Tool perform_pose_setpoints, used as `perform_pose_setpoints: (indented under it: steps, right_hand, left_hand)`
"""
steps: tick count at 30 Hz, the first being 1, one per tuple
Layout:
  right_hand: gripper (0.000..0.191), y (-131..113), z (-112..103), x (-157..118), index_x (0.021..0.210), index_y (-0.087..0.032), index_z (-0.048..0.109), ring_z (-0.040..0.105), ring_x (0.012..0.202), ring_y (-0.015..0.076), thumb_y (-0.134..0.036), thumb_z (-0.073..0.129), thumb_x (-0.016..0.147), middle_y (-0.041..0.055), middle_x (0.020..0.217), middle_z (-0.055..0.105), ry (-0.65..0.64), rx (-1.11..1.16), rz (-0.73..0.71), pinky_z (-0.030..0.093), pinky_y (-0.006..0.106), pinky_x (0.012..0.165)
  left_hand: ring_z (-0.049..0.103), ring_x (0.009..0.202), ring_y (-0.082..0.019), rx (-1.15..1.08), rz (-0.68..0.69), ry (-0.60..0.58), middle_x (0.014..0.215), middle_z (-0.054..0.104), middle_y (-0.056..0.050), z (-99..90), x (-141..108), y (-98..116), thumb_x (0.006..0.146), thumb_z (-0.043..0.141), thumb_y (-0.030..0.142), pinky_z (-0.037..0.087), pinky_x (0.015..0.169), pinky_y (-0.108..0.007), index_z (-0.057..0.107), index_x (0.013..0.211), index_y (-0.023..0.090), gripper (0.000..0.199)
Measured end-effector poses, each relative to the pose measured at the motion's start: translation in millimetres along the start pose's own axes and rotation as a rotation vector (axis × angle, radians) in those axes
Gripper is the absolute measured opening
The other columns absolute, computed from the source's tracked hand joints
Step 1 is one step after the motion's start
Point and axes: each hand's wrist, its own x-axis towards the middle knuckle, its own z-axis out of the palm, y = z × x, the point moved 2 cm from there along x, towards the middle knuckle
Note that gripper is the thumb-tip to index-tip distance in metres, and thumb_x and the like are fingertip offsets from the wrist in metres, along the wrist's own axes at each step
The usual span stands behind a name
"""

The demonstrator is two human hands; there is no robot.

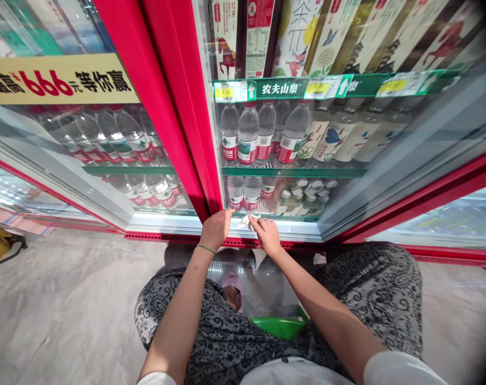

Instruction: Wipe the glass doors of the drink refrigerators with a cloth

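My right hand (267, 235) pinches a crumpled white tissue (247, 220) at the lower front edge of a drinks fridge, by the white sill (295, 229). Just left of it, my left hand (217, 230) is closed at the bottom end of the red door frame (195, 133). Its fingers are mostly turned away, so what they grip is hidden. A thin green band (206, 248) circles the left wrist. Beyond the hands, red-labelled water bottles (251, 193) stand on the bottom shelf, with small white-capped bottles (303, 198) to their right.
Above, a green shelf edge (295, 172) carries more water bottles (249, 133); a price strip (281, 88) runs higher up. Another fridge section (106, 139) is at left. Below me are a green plastic object (281, 327) and a pink shoe (233, 289). A yellow bag (0, 243) lies far left.
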Motion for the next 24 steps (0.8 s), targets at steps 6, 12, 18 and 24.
perform_pose_setpoints:
  steps: [6,12,18,24]
  right_hand:
    - [0.058,4,13,-31,0.153,-0.027,0.049,0.051,0.098,0.0253,-0.010,0.045,0.098,0.0094,0.118,0.068,-0.085,-0.014,0.003,0.035,0.037,0.079]
    - [0.061,19,5,-19,0.162,-0.026,0.035,0.050,0.105,0.0266,-0.014,0.040,0.102,0.0126,0.124,0.065,-0.073,-0.007,0.033,0.035,0.039,0.086]
    - [0.061,27,17,-42,0.157,-0.031,0.044,0.051,0.100,0.0253,-0.011,0.043,0.099,0.0097,0.123,0.066,-0.208,-0.016,-0.032,0.035,0.036,0.081]
    - [0.063,34,16,-46,0.163,-0.027,0.032,0.050,0.105,0.0272,-0.013,0.039,0.102,0.0123,0.126,0.065,-0.186,-0.048,0.036,0.035,0.038,0.084]
  left_hand:
    - [0.072,0.112,-0.019,-0.001,0.008,-0.022,0.120,0.076,-0.006,8.0,0,-1,0.099,0.046,0.014,0.058,0.099,-0.031,0.064,0.128,0.021,0.035]
    - [0.072,0.111,-0.018,0.001,-0.002,-0.046,0.119,0.076,-0.005,13.8,1,-2,0.100,0.045,0.014,0.057,0.099,-0.030,0.064,0.127,0.020,0.033]
    - [0.071,0.111,-0.018,0.014,-0.006,-0.062,0.119,0.076,-0.006,15.9,2,-2,0.100,0.045,0.015,0.057,0.099,-0.030,0.063,0.128,0.021,0.034]
    - [0.072,0.110,-0.019,0.022,-0.012,-0.085,0.121,0.075,-0.006,18.2,4,1,0.101,0.044,0.016,0.058,0.097,-0.031,0.064,0.127,0.021,0.033]
